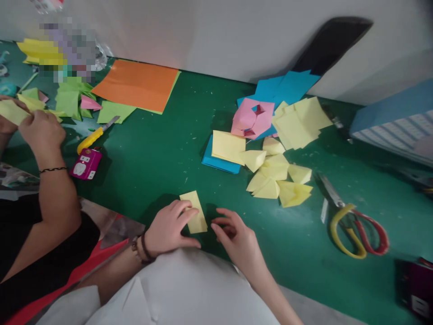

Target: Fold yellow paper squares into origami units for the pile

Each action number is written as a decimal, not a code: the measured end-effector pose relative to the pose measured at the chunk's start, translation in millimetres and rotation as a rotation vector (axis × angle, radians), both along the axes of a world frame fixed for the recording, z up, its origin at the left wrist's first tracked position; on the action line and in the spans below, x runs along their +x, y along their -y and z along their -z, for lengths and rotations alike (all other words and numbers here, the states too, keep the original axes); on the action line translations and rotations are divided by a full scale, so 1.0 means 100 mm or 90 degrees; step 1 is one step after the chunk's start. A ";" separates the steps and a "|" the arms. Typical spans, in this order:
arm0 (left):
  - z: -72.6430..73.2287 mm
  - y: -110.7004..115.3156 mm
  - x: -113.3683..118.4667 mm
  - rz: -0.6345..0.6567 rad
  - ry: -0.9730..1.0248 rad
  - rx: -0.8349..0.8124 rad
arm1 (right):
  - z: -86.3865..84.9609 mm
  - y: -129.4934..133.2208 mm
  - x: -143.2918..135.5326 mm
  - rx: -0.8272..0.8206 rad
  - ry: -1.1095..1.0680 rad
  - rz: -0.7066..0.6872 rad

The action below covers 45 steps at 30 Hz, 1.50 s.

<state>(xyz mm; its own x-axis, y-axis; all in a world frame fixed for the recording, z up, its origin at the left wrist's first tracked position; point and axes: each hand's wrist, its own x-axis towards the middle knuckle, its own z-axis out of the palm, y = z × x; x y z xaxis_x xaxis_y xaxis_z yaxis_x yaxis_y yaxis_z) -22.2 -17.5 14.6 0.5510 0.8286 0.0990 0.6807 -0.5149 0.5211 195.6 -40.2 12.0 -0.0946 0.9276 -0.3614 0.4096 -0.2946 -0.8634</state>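
Observation:
A folded strip of pale yellow paper (196, 215) lies on the green table close to my body. Resting on its left side is my left hand (173, 225), with the fingers on the paper and the thumb stretched out apart below. Just right of the strip, my right hand (233, 232) hovers with loosely curled fingers, thumb and index apart, holding nothing. Ahead sit a yellow paper pad (229, 145) on a blue stack (221, 163) and several folded yellow paper pieces (270, 169). A pink folded paper shape (250, 118) is behind them.
Scissors (345, 221) with yellow and red handles lie right. Yellow sheets (299, 122) and blue sheets (284, 88) are at the back. Orange paper (138, 83), a yellow utility knife (93, 137) and a purple box-shaped item (86, 163) are left, near another person's hand (42, 131) with paper.

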 end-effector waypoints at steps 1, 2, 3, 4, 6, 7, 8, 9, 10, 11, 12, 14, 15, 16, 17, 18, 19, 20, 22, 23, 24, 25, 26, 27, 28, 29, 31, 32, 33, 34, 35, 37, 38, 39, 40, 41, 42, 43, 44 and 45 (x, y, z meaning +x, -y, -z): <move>0.00 0.03 0.02 0.006 -0.033 -0.009 | 0.00 -0.01 -0.02 -0.006 -0.003 -0.012; 0.01 0.05 0.04 0.014 -0.058 -0.011 | 0.01 -0.02 -0.04 -0.003 -0.002 -0.021; 0.01 0.06 0.08 0.018 -0.070 -0.016 | 0.01 -0.03 -0.05 0.007 0.002 -0.026; 0.02 0.06 0.12 0.020 -0.063 -0.024 | 0.01 -0.04 -0.07 0.022 0.008 -0.026; 0.02 0.02 0.21 0.032 -0.026 -0.041 | 0.00 -0.06 -0.08 0.056 0.022 -0.010; 0.02 0.00 0.25 0.044 -0.003 -0.052 | -0.01 -0.06 -0.07 0.069 0.025 0.005; 0.01 -0.03 0.29 0.056 0.020 -0.063 | -0.02 -0.06 -0.06 0.077 0.025 0.025; 0.01 -0.06 0.32 0.068 0.041 -0.075 | -0.03 -0.05 -0.03 0.080 0.023 0.045; 0.01 -0.08 0.34 0.079 0.061 -0.089 | -0.04 -0.03 0.00 0.081 0.019 0.064; 0.02 -0.11 0.36 0.089 0.079 -0.103 | -0.05 -0.01 0.03 0.080 0.014 0.078; 0.02 -0.13 0.37 0.100 0.097 -0.118 | -0.05 0.01 0.07 0.080 0.009 0.085; 0.03 -0.16 0.38 0.117 0.133 -0.149 | -0.04 0.06 0.14 0.094 0.006 0.078; 0.04 -0.18 0.37 0.120 0.152 -0.164 | -0.03 0.08 0.16 0.113 0.017 0.068; 0.04 -0.18 0.36 0.118 0.174 -0.179 | -0.01 0.09 0.18 0.144 0.037 0.051; 0.04 -0.19 0.35 0.111 0.197 -0.192 | 0.00 0.09 0.19 0.183 0.067 0.027; 0.03 -0.19 0.34 0.100 0.220 -0.202 | 0.01 0.09 0.20 0.231 0.100 -0.003; 0.03 -0.19 0.33 0.086 0.241 -0.206 | 0.02 0.07 0.19 0.280 0.129 -0.037; 0.02 -0.18 0.32 0.071 0.263 -0.203 | 0.03 0.06 0.18 0.327 0.151 -0.070; 0.01 -0.17 0.32 0.046 0.308 -0.179 | 0.04 0.01 0.14 0.394 0.168 -0.114; 0.01 -0.16 0.32 0.041 0.329 -0.160 | 0.04 -0.01 0.11 0.412 0.171 -0.122; 0.01 -0.15 0.33 0.042 0.347 -0.137 | 0.03 -0.04 0.08 0.424 0.174 -0.123; 0.00 -0.14 0.34 0.046 0.360 -0.113 | 0.03 -0.06 0.06 0.433 0.177 -0.121; 0.00 -0.14 0.35 0.052 0.369 -0.090 | 0.02 -0.08 0.05 0.443 0.179 -0.118; -0.01 -0.14 0.36 0.059 0.371 -0.069 | 0.01 -0.09 0.04 0.453 0.181 -0.114; -0.01 -0.15 0.37 0.067 0.373 -0.053 | 0.00 -0.10 0.04 0.463 0.180 -0.109; -0.02 -0.15 0.38 0.074 0.377 -0.042 | -0.01 -0.11 0.04 0.470 0.177 -0.103; -0.04 -0.16 0.40 0.091 0.393 -0.039 | -0.02 -0.11 0.07 0.467 0.172 -0.091; -0.05 -0.16 0.40 0.094 0.404 -0.044 | -0.03 -0.11 0.09 0.461 0.170 -0.089; -0.05 -0.16 0.41 0.091 0.418 -0.054 | -0.04 -0.11 0.10 0.456 0.171 -0.093; -0.05 -0.15 0.42 0.082 0.436 -0.071 | -0.04 -0.11 0.12 0.456 0.171 -0.103; -0.05 -0.15 0.44 0.069 0.461 -0.092 | -0.05 -0.11 0.13 0.463 0.170 -0.118; -0.03 -0.12 0.47 0.034 0.528 -0.149 | -0.06 -0.11 0.13 0.489 0.160 -0.144; -0.02 -0.11 0.49 0.014 0.566 -0.180 | -0.06 -0.12 0.13 0.501 0.153 -0.150; -0.01 -0.10 0.51 -0.007 0.601 -0.206 | -0.07 -0.13 0.13 0.511 0.146 -0.150; 0.00 -0.09 0.53 -0.030 0.631 -0.224 | -0.07 -0.13 0.13 0.519 0.141 -0.146; 0.00 -0.09 0.54 -0.054 0.652 -0.236 | -0.08 -0.13 0.13 0.524 0.141 -0.139; 0.00 -0.09 0.54 -0.077 0.664 -0.240 | -0.08 -0.13 0.13 0.528 0.145 -0.131; 0.00 -0.10 0.53 -0.098 0.667 -0.236 | -0.09 -0.13 0.13 0.532 0.153 -0.125; -0.02 -0.11 0.51 -0.113 0.659 -0.226 | -0.09 -0.13 0.14 0.537 0.164 -0.119; -0.03 -0.12 0.49 -0.118 0.641 -0.211 | -0.09 -0.12 0.16 0.543 0.177 -0.114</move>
<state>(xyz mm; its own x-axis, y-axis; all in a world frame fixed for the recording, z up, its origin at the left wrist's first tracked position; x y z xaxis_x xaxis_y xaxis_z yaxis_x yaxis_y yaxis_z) 26.4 -5.4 17.6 0.2050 0.9596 0.1930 -0.0860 -0.1787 0.9801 211.7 -28.0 21.2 -0.2753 0.8705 0.4081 0.6134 0.4859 -0.6227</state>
